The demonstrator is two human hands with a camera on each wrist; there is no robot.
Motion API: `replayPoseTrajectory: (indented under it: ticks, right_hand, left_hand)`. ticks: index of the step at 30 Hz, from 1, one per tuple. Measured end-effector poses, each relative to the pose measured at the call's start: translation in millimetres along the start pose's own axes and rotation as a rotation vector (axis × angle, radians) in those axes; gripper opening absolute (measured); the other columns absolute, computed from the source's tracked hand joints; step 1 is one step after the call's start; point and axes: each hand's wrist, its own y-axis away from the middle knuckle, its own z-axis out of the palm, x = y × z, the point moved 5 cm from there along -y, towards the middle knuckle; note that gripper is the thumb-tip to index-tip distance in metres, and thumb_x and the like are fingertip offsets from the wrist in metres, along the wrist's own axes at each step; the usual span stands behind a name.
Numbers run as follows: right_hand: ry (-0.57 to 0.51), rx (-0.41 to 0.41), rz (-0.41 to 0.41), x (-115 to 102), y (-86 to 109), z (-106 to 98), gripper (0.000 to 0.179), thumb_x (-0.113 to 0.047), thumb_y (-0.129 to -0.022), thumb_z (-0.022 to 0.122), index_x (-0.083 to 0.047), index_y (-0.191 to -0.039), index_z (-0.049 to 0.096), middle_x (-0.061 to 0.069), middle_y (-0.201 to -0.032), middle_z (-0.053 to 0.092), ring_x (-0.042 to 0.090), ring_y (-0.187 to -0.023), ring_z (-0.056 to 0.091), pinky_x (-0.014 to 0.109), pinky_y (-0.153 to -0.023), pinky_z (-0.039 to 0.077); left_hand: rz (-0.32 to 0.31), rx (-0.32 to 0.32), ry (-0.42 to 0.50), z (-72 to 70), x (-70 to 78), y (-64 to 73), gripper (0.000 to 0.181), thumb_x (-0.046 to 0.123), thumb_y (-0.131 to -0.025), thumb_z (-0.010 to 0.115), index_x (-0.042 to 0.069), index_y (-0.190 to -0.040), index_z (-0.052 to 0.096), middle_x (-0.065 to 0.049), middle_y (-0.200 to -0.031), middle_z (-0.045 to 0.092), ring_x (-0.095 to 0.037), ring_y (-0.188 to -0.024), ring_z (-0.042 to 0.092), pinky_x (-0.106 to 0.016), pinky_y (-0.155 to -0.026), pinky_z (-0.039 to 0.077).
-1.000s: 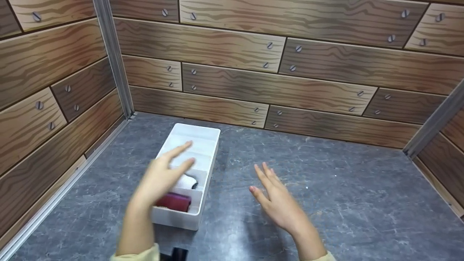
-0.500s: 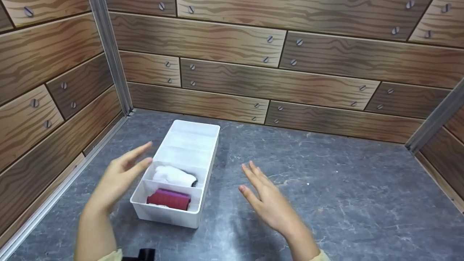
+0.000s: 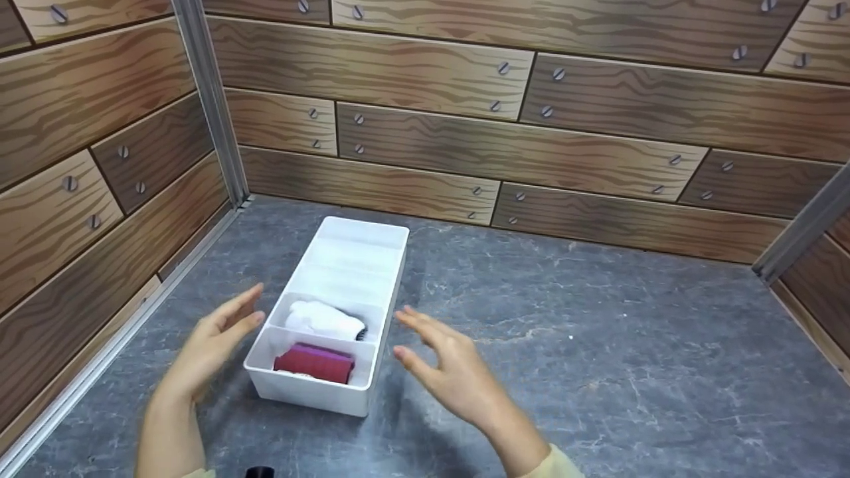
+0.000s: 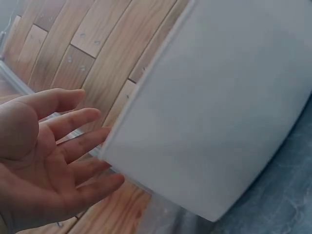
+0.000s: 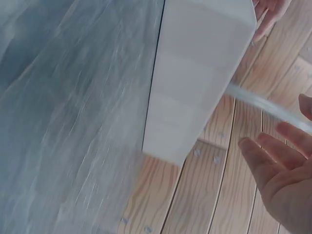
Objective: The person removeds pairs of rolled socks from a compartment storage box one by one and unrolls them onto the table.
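A long white organizer box (image 3: 309, 396) with dividers stands on the grey table, left of centre in the head view. Its nearest compartment holds a rolled dark red and purple cloth (image 3: 314, 363). In the compartment behind that lies a bunched white cloth item (image 3: 325, 320) with a dark edge. My left hand (image 3: 214, 345) is beside the box's left wall, fingers relaxed and holding nothing. On the opposite side my right hand (image 3: 448, 368) hovers near the right wall, its fingers loosely extended and also holding nothing. The left wrist view has the box wall (image 4: 204, 112) right at the fingertips.
Wood-plank panels (image 3: 425, 126) enclose the grey marbled tabletop (image 3: 564, 385) at the back and both sides. Metal strips run along the corners. A small black object (image 3: 259, 472) shows at the bottom edge, close to the left forearm.
My left hand has moved left from above the box to its left side. My right hand has come leftward toward the box's right wall. The cloths are now uncovered.
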Motion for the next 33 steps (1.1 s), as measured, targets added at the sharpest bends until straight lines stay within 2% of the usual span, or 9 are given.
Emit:
replayPoseTrajectory:
  ticks: [6,11,15,19,23,29,33]
  right_hand:
    - [-0.027,-0.075,-0.075,-15,-19.3,25,0.046,-0.031,-0.094,0.061,-0.005,-0.131,0.056,0.009,-0.133,0.056,0.023,-0.114,0.057,0.03,-0.092,0.047]
    - [0.036,-0.129,-0.127,-25,-32.4,45,0.038,-0.027,-0.092,0.065,-0.006,-0.123,0.062,0.004,-0.12,0.063,0.021,-0.095,0.063,0.026,-0.083,0.049]
    - [0.136,-0.176,-0.147,-29,-39.0,57,0.031,-0.025,-0.088,0.069,-0.01,-0.116,0.067,0.0,-0.113,0.066,0.016,-0.1,0.061,0.026,-0.087,0.047]
    - [0.245,-0.192,-0.176,-33,-42.0,66,0.03,-0.026,-0.085,0.073,-0.012,-0.111,0.069,-0.003,-0.108,0.067,0.011,-0.103,0.059,0.026,-0.089,0.046]
    - [0.308,-0.191,-0.199,-37,-41.8,72,0.027,-0.025,-0.084,0.074,-0.014,-0.109,0.07,-0.005,-0.105,0.068,0.01,-0.097,0.061,0.024,-0.083,0.049]
    - [0.356,-0.231,-0.179,-38,-44.0,78,0.028,-0.021,-0.081,0.076,-0.015,-0.108,0.071,-0.005,-0.102,0.07,0.01,-0.091,0.063,0.025,-0.076,0.051]
    - [0.392,-0.271,-0.179,-40,-48.4,80,0.025,-0.019,-0.08,0.077,-0.016,-0.104,0.072,-0.008,-0.095,0.07,0.006,-0.083,0.061,0.022,-0.071,0.049]
  left_hand:
    - [-0.067,-0.029,0.055,2.3,-12.5,-0.6,0.057,0.025,-0.098,0.054,0.002,-0.147,0.034,-0.019,-0.151,0.03,-0.034,-0.138,0.025,-0.049,-0.111,0.022]
    - [-0.104,-0.048,0.113,5.8,-19.8,-2.1,0.056,0.02,-0.099,0.051,0.0,-0.147,0.031,-0.019,-0.152,0.029,-0.032,-0.138,0.027,-0.045,-0.11,0.025]
    - [-0.125,-0.058,0.139,8.7,-24.0,-3.7,0.055,0.019,-0.1,0.05,0.0,-0.147,0.03,-0.019,-0.152,0.027,-0.031,-0.137,0.027,-0.044,-0.109,0.027]
    - [-0.146,-0.068,0.144,11.0,-26.9,-4.5,0.056,0.021,-0.1,0.05,0.002,-0.148,0.03,-0.019,-0.153,0.026,-0.033,-0.137,0.027,-0.051,-0.108,0.026]
    - [-0.168,-0.083,0.142,13.7,-29.5,-5.2,0.056,0.023,-0.099,0.051,0.005,-0.148,0.031,-0.019,-0.154,0.023,-0.035,-0.139,0.021,-0.057,-0.107,0.022]
    - [-0.161,-0.095,0.15,15.5,-30.8,-7.8,0.056,0.022,-0.099,0.051,0.005,-0.149,0.031,-0.018,-0.155,0.02,-0.034,-0.142,0.015,-0.057,-0.109,0.016]
    - [-0.178,-0.1,0.173,15.0,-31.5,-7.4,0.055,0.022,-0.1,0.049,0.007,-0.15,0.03,-0.018,-0.155,0.018,-0.034,-0.14,0.018,-0.057,-0.108,0.021]
